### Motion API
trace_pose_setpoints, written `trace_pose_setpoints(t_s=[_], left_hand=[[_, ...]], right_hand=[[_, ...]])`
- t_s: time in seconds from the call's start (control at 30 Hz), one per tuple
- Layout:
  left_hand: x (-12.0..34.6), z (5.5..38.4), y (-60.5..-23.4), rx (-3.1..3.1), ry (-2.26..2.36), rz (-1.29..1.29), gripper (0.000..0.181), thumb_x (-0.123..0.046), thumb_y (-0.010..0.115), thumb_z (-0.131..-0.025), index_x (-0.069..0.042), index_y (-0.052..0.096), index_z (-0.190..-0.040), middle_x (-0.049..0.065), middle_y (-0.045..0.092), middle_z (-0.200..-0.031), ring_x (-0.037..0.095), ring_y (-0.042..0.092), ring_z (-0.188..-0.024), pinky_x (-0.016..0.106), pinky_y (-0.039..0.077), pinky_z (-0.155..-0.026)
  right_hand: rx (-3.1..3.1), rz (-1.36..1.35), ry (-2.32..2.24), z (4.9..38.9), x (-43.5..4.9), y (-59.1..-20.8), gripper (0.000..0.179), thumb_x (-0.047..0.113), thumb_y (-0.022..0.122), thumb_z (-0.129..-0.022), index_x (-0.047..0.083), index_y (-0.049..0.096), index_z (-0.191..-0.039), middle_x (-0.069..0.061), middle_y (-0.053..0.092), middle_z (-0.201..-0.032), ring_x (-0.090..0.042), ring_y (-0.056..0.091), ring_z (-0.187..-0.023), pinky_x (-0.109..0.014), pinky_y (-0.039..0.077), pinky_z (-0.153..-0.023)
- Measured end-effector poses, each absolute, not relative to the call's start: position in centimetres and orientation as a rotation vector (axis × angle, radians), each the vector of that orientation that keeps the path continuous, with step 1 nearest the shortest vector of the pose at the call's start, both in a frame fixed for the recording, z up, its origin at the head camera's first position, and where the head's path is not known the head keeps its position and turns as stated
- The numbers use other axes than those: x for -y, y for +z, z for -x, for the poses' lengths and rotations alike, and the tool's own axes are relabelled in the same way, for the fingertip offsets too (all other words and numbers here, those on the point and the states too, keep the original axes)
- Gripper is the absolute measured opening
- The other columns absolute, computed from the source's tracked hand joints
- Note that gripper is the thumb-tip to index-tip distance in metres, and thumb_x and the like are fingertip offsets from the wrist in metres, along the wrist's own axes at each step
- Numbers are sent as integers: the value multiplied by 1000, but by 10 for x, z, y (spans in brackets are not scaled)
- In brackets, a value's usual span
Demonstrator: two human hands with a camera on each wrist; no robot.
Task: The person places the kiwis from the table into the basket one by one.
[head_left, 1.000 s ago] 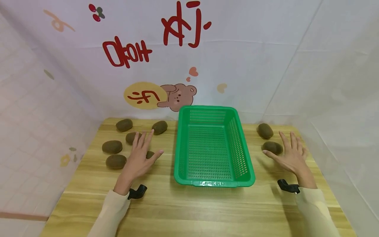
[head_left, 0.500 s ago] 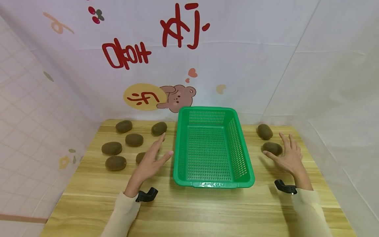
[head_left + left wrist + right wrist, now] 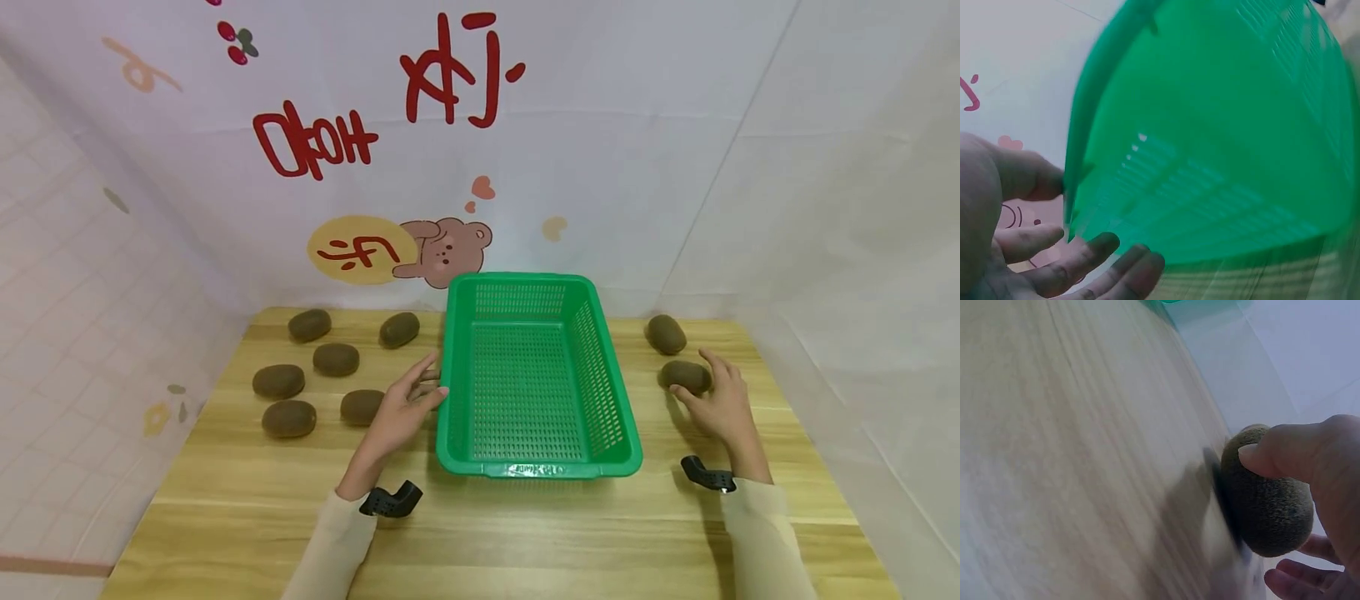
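Beside the left rim of a green plastic basket [image 3: 517,383] is my left hand [image 3: 401,412], its thumb right at the rim. In the left wrist view, its loosely bent fingers [image 3: 1075,265] are spread beneath the rim [image 3: 1082,125], along the outer wall. My right hand [image 3: 723,404] holds a brown kiwi [image 3: 686,377] between thumb and fingers. From the right wrist, the thumb presses on this kiwi's [image 3: 1269,506] fuzzy skin, and the index finger is mostly hidden behind it. A second kiwi [image 3: 666,334] lies just beyond.
Several more kiwis [image 3: 336,359] lie on the wooden table [image 3: 480,542] left of the basket, one kiwi [image 3: 363,407] close to my left hand. White printed cloth [image 3: 615,183] rises behind the table and along both sides.
My left hand has moved right, from over the kiwis to the basket's rim. The right hand has closed its thumb and fingers onto the nearer kiwi.
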State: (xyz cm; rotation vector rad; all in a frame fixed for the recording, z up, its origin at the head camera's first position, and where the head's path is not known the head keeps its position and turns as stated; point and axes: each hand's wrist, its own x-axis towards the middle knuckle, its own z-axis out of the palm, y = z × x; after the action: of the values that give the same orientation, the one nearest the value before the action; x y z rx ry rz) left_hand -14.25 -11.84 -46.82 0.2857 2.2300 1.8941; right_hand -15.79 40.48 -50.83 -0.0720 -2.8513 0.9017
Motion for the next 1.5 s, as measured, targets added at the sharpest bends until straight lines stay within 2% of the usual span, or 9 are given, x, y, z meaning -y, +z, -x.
trace_pose_setpoints(t_s=[0.13, 0.37, 0.63, 0.8, 1.1, 1.17, 1.27, 1.4, 1.5], left_hand=[[117, 142, -467, -2171, 1968, -213, 63, -13, 62, -102, -23, 37, -159, 19, 52, -144, 31, 63, -120, 33, 54, -94], [114, 142, -467, -2175, 2000, -229, 62, -6, 63, -101, -15, 40, -158, 23, 50, -141, 26, 61, -113, 23, 53, -87], [114, 139, -468, -2084, 2116, -195, 63, 2, 63, -99, -8, 41, -157, 26, 48, -134, 6, 62, -92, 18, 50, -79], [114, 138, -470, -2064, 2149, -199, 63, 2, 62, -99, -5, 40, -157, 24, 49, -131, 3, 60, -85, 18, 48, -74], [109, 141, -469, -2022, 2184, -172, 61, 3, 62, -98, -8, 44, -156, 18, 49, -129, 3, 54, -76, 20, 43, -69], [109, 141, -469, -2017, 2187, -180, 61, 3, 62, -98, -8, 44, -156, 18, 49, -129, 3, 52, -75, 21, 42, -69], [109, 141, -468, -2025, 2179, -184, 61, 2, 63, -98, -8, 44, -156, 19, 49, -130, 3, 52, -75, 21, 42, -69], [110, 138, -469, -2048, 2165, -157, 61, 2, 63, -99, -8, 44, -156, 20, 49, -130, 4, 53, -76, 20, 43, -69], [109, 139, -470, -2039, 2173, -150, 61, 3, 63, -98, -8, 44, -156, 20, 49, -130, 3, 54, -77, 19, 44, -68]], right_hand=[[2839, 82, 908, 159, -403, -511, 79, 28, 73, -96, -2, 33, -156, -44, 29, -150, -67, 32, -130, -79, 32, -97], [2830, 103, 884, 158, -400, -512, 68, 31, 72, -97, -1, 45, -150, -41, 37, -147, -65, 38, -128, -77, 34, -99], [2821, 123, 925, 155, -399, -514, 67, 33, 74, -96, 1, 48, -149, -37, 44, -148, -60, 42, -131, -72, 38, -99], [2806, 125, 928, 153, -398, -514, 66, 34, 75, -94, 2, 51, -146, -36, 47, -146, -55, 49, -124, -67, 43, -94], [2766, 111, 914, 149, -397, -513, 65, 34, 77, -93, 2, 54, -145, -34, 53, -141, -51, 54, -118, -61, 46, -89], [2756, 110, 927, 148, -396, -512, 65, 34, 77, -93, 3, 54, -145, -33, 54, -141, -50, 55, -118, -55, 48, -88], [2752, 123, 955, 148, -393, -510, 65, 36, 78, -92, 4, 54, -145, -30, 55, -142, -48, 57, -119, -35, 49, -86], [2721, 110, 1021, 150, -386, -507, 65, 35, 79, -91, 5, 56, -144, -27, 56, -143, -46, 58, -120, -9, 42, -81], [2680, 91, 1050, 151, -381, -502, 63, 31, 81, -90, 5, 57, -142, -25, 58, -141, -42, 59, -120, -2, 39, -81]])
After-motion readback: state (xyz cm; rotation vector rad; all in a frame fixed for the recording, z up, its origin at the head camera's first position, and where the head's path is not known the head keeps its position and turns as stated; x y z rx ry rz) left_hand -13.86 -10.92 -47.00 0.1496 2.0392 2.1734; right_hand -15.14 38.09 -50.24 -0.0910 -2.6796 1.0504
